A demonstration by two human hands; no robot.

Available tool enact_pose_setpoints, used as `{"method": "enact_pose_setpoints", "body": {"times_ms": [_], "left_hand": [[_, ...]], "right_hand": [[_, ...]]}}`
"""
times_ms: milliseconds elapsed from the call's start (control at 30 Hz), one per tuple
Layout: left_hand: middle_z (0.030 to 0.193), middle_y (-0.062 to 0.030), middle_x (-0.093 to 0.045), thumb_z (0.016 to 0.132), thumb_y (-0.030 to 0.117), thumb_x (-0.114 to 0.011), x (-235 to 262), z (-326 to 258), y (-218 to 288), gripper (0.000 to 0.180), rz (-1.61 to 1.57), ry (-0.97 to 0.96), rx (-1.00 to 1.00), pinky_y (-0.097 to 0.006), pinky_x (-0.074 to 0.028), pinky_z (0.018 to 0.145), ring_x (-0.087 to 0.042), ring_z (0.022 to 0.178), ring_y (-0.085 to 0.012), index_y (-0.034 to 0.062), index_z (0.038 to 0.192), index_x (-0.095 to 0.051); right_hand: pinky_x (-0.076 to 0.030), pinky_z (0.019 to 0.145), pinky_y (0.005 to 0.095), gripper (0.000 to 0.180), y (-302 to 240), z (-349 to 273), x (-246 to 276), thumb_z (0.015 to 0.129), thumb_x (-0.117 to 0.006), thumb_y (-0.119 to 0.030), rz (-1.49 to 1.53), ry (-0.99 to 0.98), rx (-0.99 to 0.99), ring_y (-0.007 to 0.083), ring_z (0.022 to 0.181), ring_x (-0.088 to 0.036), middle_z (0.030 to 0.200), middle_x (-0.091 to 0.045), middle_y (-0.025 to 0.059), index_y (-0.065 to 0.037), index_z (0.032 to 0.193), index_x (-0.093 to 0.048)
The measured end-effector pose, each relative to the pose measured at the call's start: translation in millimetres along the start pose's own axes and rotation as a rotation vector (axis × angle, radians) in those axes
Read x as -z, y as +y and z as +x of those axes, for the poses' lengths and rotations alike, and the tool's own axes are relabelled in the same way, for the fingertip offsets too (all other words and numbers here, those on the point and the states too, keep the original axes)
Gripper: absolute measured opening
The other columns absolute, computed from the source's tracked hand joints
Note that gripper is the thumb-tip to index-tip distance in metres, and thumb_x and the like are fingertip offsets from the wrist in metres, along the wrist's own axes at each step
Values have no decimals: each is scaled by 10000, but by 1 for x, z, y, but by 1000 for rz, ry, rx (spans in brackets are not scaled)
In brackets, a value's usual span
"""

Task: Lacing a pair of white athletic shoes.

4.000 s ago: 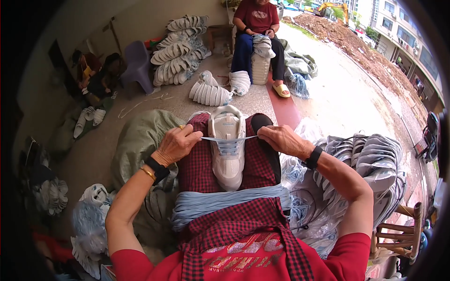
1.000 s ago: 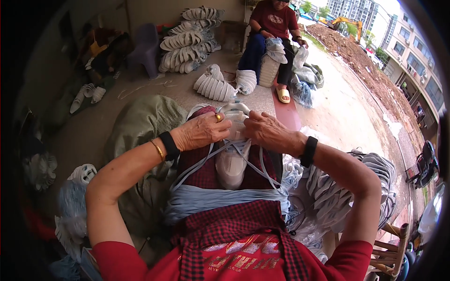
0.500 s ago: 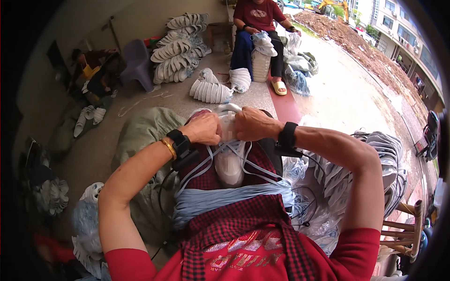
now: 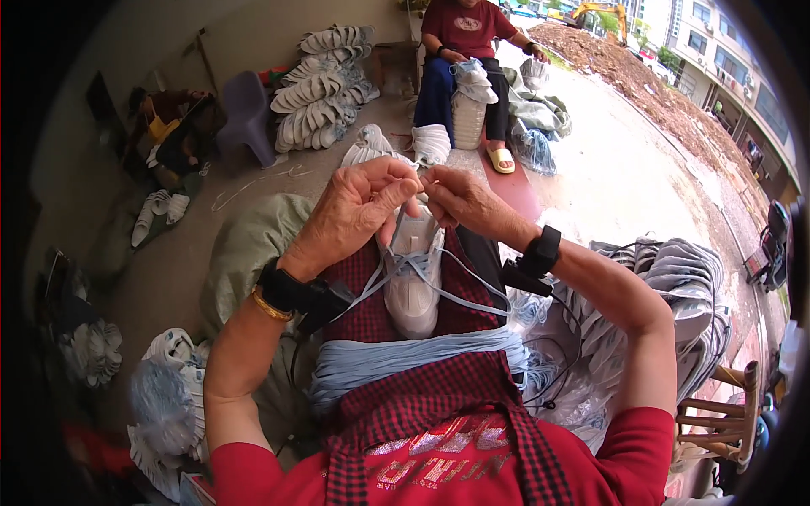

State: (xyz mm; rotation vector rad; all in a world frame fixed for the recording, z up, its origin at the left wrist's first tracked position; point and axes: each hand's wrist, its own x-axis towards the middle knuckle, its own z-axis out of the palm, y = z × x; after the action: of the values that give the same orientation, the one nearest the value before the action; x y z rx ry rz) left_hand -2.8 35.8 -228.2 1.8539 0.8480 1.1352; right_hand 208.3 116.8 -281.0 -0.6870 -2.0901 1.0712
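A white shoe upper (image 4: 412, 297) with pale blue laces (image 4: 462, 297) lies across my lap, its toe toward me. Above its far end, my left hand (image 4: 359, 209) and my right hand (image 4: 469, 201) meet at their fingertips. My left fingers are closed on a shoelace, which runs down from them to the shoe upper. The right thumb and forefinger pinch close against the left fingertips; what they hold is too small to make out. A thick bundle of light blue laces (image 4: 413, 361) rests over my checked apron (image 4: 396, 405), nearest my body.
Stacked white shoe uppers (image 4: 688, 282) lie at my right, near a wooden stool (image 4: 717, 417). More uppers (image 4: 325, 84) are piled at the back beside a purple chair (image 4: 245, 114). A green sack (image 4: 253, 244) is at my left. Another person (image 4: 472, 51) sits ahead handling uppers.
Both hands have risen off the shoe upper, and their fingertips have come together. More of the upper now shows beneath them. The person ahead has moved one hand slightly.
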Motion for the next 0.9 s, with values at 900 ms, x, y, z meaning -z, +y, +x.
{"method": "enact_pose_setpoints", "body": {"times_ms": [900], "left_hand": [[990,-51,-691,1005,181,-601,39,-106,-73,191,-671,275,14,-245,-506,749,-633,885,-118,42,1108,-683]], "right_hand": [[-514,562,378,79,5,15,-30,704,-668,-65,-838,-294,66,322,580,-654,630,-633,176,9,723,-691]]}}
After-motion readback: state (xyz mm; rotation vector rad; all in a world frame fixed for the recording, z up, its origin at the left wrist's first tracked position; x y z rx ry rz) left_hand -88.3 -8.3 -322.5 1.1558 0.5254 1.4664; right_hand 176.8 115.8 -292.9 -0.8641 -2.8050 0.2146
